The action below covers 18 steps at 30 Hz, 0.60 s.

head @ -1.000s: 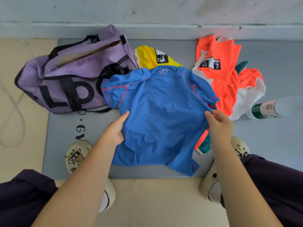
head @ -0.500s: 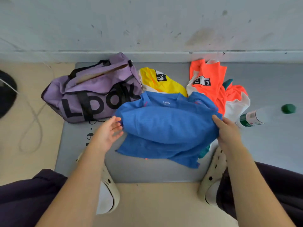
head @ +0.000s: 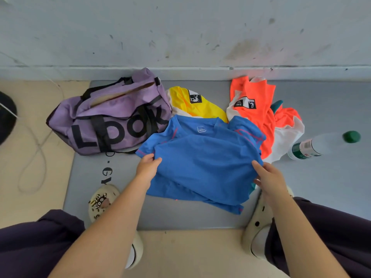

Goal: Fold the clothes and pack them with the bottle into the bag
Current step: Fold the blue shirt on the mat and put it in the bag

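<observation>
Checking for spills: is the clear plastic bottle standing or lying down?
Lying down: the clear plastic bottle rests on its side on the grey mat.

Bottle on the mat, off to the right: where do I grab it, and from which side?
Grip the clear bottle around its bare middle, coming down from above with the right hand. It lies on its side on the grey mat, green cap pointing right, nothing touching that stretch; the label end sits close to the orange shirt.
</observation>
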Each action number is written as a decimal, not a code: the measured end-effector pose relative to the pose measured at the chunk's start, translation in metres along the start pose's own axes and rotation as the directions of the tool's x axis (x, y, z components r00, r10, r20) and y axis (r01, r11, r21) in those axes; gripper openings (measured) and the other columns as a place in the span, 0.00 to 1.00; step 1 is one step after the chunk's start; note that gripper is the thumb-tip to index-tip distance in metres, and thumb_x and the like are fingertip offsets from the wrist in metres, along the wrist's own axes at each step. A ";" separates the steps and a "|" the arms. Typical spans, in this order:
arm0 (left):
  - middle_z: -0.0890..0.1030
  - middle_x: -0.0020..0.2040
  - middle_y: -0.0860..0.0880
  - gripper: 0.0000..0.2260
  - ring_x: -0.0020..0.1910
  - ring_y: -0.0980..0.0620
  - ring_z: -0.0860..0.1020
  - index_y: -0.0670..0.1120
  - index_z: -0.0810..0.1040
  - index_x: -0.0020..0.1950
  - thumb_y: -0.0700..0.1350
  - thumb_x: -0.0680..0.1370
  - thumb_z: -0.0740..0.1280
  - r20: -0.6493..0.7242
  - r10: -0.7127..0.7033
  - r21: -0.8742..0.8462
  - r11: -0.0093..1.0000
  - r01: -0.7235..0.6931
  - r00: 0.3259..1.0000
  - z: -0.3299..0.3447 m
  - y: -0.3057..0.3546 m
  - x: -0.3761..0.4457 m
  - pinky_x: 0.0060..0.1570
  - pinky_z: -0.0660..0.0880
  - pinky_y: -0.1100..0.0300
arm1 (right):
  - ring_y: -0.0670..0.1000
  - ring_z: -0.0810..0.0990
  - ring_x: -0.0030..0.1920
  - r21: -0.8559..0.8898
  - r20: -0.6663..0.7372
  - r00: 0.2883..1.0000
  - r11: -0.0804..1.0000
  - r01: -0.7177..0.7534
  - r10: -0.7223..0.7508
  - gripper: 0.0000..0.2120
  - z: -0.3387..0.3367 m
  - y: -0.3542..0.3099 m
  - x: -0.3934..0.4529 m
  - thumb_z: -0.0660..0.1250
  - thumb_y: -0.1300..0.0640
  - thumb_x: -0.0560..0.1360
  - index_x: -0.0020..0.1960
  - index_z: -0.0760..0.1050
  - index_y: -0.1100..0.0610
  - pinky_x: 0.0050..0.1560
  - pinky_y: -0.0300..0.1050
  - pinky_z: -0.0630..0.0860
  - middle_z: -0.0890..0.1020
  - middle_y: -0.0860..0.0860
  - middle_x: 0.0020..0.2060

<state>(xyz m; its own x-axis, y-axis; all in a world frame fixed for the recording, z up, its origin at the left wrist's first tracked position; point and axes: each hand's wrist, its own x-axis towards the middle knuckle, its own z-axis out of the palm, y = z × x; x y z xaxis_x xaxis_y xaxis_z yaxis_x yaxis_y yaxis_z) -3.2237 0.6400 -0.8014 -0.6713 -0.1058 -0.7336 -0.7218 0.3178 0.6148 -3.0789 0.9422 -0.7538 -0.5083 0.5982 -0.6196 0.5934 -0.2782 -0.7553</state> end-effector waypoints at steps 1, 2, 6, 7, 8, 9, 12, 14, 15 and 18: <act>0.72 0.41 0.56 0.08 0.48 0.49 0.72 0.53 0.71 0.41 0.44 0.78 0.67 -0.022 0.007 0.007 1.000 -0.007 1.000 0.004 0.002 0.008 0.51 0.72 0.53 | 0.60 0.80 0.58 0.004 0.006 1.000 1.000 -0.003 0.003 0.11 0.000 0.002 0.003 0.66 0.55 0.79 0.54 0.78 0.63 0.59 0.55 0.78 0.82 0.57 0.52; 0.72 0.40 0.55 0.10 0.48 0.49 0.72 0.52 0.70 0.39 0.44 0.78 0.68 -0.051 -0.006 0.005 1.000 0.006 0.999 0.008 0.005 0.014 0.50 0.71 0.53 | 0.60 0.80 0.58 0.007 0.014 1.000 1.000 -0.004 0.003 0.11 0.001 0.003 0.006 0.66 0.56 0.79 0.54 0.78 0.63 0.58 0.54 0.78 0.82 0.57 0.52; 0.76 0.55 0.48 0.18 0.56 0.45 0.75 0.45 0.76 0.61 0.54 0.76 0.71 -0.045 -0.166 0.017 0.986 0.167 0.985 0.015 0.007 0.036 0.52 0.71 0.54 | 0.61 0.80 0.58 0.012 0.038 0.999 1.000 0.001 -0.001 0.11 0.004 0.007 0.015 0.67 0.56 0.78 0.55 0.78 0.63 0.59 0.58 0.78 0.82 0.60 0.54; 0.76 0.59 0.48 0.25 0.58 0.46 0.75 0.45 0.74 0.65 0.56 0.75 0.72 -0.046 -0.195 0.015 0.980 0.196 0.980 0.015 0.007 0.039 0.54 0.72 0.54 | 0.62 0.80 0.58 0.008 0.041 0.999 1.000 0.004 -0.005 0.11 0.004 0.008 0.017 0.67 0.56 0.78 0.55 0.78 0.63 0.60 0.60 0.77 0.82 0.61 0.55; 0.76 0.60 0.49 0.27 0.58 0.46 0.75 0.45 0.73 0.67 0.58 0.73 0.72 -0.043 -0.205 -0.001 0.979 0.205 0.978 0.014 0.007 0.041 0.55 0.72 0.54 | 0.63 0.80 0.58 0.006 0.044 0.999 1.000 0.004 -0.005 0.11 0.004 0.009 0.019 0.68 0.56 0.77 0.54 0.78 0.63 0.60 0.62 0.76 0.82 0.62 0.55; 0.77 0.60 0.50 0.27 0.58 0.47 0.76 0.45 0.74 0.66 0.59 0.73 0.73 -0.028 -0.202 -0.033 0.979 0.201 0.979 0.012 0.007 0.044 0.57 0.73 0.54 | 0.62 0.80 0.58 0.009 0.045 0.999 1.000 0.000 -0.001 0.11 0.004 0.010 0.021 0.69 0.56 0.77 0.54 0.79 0.63 0.61 0.62 0.76 0.82 0.62 0.55; 0.84 0.55 0.48 0.14 0.57 0.46 0.81 0.47 0.80 0.53 0.54 0.74 0.73 0.040 -0.106 -0.172 0.979 0.111 0.994 0.004 0.005 0.046 0.59 0.77 0.51 | 0.60 0.81 0.56 0.046 0.032 0.999 0.998 -0.035 0.033 0.11 0.002 0.013 0.025 0.69 0.56 0.76 0.53 0.80 0.63 0.61 0.59 0.77 0.83 0.60 0.54; 0.86 0.48 0.51 0.07 0.53 0.49 0.82 0.48 0.82 0.47 0.51 0.76 0.72 0.051 0.029 -0.250 0.968 -0.015 0.998 -0.005 0.007 0.038 0.53 0.77 0.55 | 0.57 0.82 0.53 0.090 0.017 0.998 0.994 -0.061 0.060 0.10 -0.001 0.014 0.028 0.69 0.56 0.76 0.53 0.80 0.63 0.58 0.55 0.79 0.83 0.59 0.53; 0.86 0.48 0.52 0.05 0.52 0.50 0.82 0.48 0.82 0.47 0.50 0.76 0.72 0.048 0.078 -0.273 0.960 -0.062 0.996 -0.010 0.009 0.032 0.52 0.76 0.56 | 0.55 0.83 0.51 0.112 0.014 0.998 0.991 -0.067 0.066 0.09 -0.003 0.013 0.028 0.69 0.57 0.76 0.51 0.80 0.62 0.55 0.52 0.80 0.83 0.58 0.53; 0.86 0.48 0.52 0.03 0.52 0.52 0.82 0.49 0.81 0.47 0.47 0.78 0.70 0.037 0.165 -0.334 0.932 -0.143 0.986 -0.025 0.022 0.015 0.53 0.76 0.56 | 0.51 0.82 0.50 0.159 0.034 0.999 0.987 -0.033 0.028 0.06 -0.006 0.001 0.025 0.68 0.56 0.77 0.49 0.80 0.60 0.51 0.46 0.79 0.83 0.55 0.51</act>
<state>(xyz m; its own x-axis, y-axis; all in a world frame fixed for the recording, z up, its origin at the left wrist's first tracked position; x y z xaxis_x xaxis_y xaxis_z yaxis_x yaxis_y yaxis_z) -3.2542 0.6220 -0.7916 -0.7744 -0.0173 -0.6325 -0.6325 -0.0037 0.7745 -3.0872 0.9612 -0.7687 -0.5122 0.5643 -0.6475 0.5031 -0.4139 -0.7587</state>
